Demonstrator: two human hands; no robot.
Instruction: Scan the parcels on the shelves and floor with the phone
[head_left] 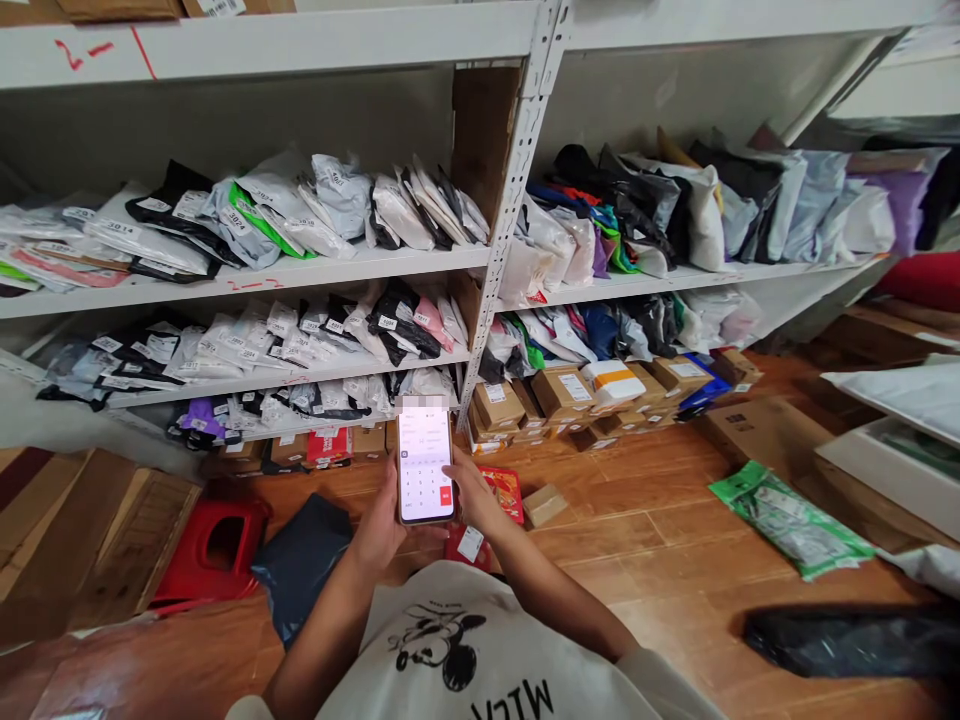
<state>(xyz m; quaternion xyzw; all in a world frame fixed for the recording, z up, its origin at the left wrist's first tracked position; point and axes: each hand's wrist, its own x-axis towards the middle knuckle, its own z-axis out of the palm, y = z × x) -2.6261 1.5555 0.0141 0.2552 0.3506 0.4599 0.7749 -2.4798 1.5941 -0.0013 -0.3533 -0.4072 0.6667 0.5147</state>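
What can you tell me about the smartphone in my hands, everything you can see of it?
The smartphone is a slim slab with a dark edge. Its lit, mostly white screen shows a number keypad with a red key at lower right; text above is too small to read, and the top is pixelated. Held lengthwise, top end away from you, it faces you before the white shelving rack. Your left hand grips its left side; your right hand has its thumb at the right edge.

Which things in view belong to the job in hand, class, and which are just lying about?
In use: phone; left fingers, holding it; right fingers, at its keypad; possibly shelved parcels.
Apparently just lying about: dark bag; green packet; small brown box.
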